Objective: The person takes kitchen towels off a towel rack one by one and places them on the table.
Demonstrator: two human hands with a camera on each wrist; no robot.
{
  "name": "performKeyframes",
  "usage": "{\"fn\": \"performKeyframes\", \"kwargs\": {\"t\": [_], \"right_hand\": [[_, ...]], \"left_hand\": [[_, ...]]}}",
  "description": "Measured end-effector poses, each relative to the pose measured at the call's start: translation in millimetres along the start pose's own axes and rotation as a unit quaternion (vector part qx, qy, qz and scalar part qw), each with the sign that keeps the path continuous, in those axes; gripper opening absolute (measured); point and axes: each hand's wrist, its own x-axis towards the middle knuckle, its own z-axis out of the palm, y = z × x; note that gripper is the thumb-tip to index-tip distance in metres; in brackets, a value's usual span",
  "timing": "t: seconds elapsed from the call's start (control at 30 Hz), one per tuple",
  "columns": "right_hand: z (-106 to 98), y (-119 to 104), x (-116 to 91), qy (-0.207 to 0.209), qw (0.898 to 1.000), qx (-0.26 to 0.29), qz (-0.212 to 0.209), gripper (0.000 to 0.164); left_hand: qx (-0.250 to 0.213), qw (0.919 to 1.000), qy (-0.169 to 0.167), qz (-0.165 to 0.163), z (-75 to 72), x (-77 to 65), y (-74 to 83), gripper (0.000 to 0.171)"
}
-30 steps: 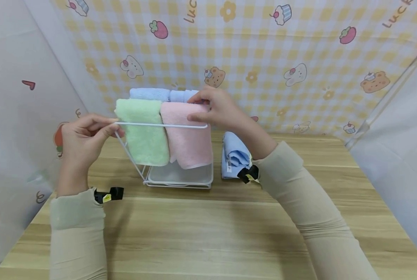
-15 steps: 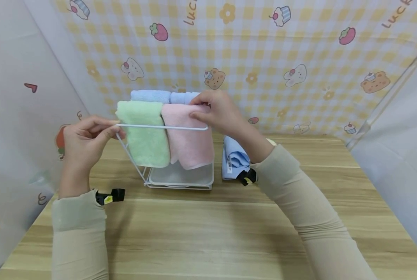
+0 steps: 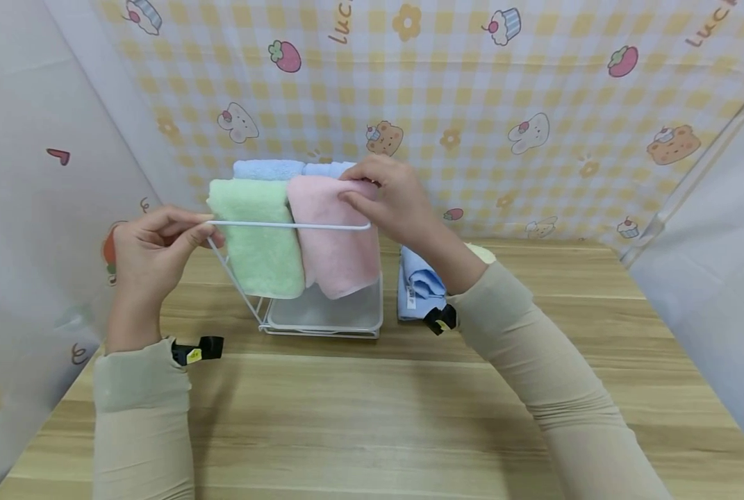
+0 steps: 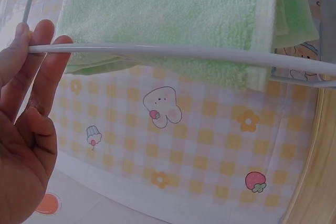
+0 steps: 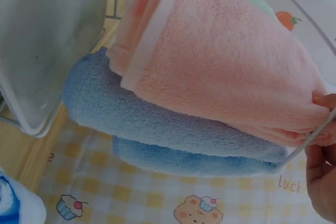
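Blue towels (image 5: 126, 109) partly hidden behind pink towel (image 5: 220, 51), label (image 3: 411, 298) too small to read

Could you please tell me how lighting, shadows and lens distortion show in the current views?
Head: evenly lit, soft shadows on the table; left wrist: the white rail looks slightly bowed, probably lens distortion; right wrist: dimmer, the pink towel muted.

A person's left-hand grip (image 4: 23, 135) pinching the corner of a white rail (image 4: 173, 51), fluffy green towel (image 4: 173, 9) behind it, yellow-checked cloth (image 4: 131, 161) with cartoon prints beyond, wooden table (image 4: 317, 166) along the right.
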Motion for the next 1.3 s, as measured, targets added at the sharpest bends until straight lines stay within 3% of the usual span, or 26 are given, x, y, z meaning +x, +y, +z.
{"fn": "performKeyframes", "kwargs": {"t": [0.43, 0.73, 0.87, 1.3], "right_hand": [[6, 3, -3, 0.079, 0.994, 0.008, -0.069, 0.014], [5, 4, -1, 0.155, 0.976, 0.005, -0.152, 0.014], [4, 6, -2, 0.170, 0.970, 0.008, -0.174, 0.013], [-3, 9, -6, 0.204, 0.961, 0.072, -0.171, 0.014]], "left_hand": [[0.003, 1.0000, 0.001, 0.002, -0.7, -0.4, 2.2, 0.008], [0.017, 0.9999, 0.002, 0.001, -1.8, 0.2, 1.1, 0.007], [0.023, 0.9997, 0.002, 0.002, -1.7, -1.0, 1.7, 0.007], [0.031, 0.9995, 0.001, 0.007, 0.0, -0.4, 3.5, 0.008]]}}
